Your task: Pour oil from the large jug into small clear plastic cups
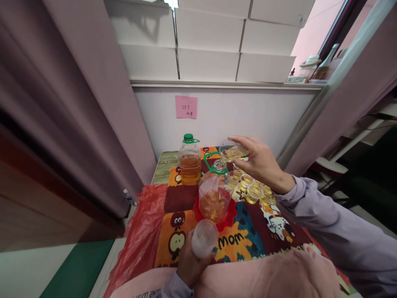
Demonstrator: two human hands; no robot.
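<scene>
My right hand (259,159) grips a clear plastic cup (230,150) holding yellowish liquid. The cup is tipped on its side, its rim just above the mouth of an uncapped plastic jug (215,192). That jug is partly filled with amber liquid and stands on a red scalloped tray (231,219); its green handle ring (209,161) sticks up at the neck. Low in front, my left hand (192,260) is wrapped around a nested stack of empty-looking clear cups (205,238). Whether liquid is flowing from the tilted cup is hard to make out.
Left of the open jug stands a green-capped jug (190,163) of amber liquid. Several filled cups (254,192) cluster at the right, beneath my right forearm. A patterned cloth (186,200) covers the table, with red plastic sheeting (139,231) along the left side.
</scene>
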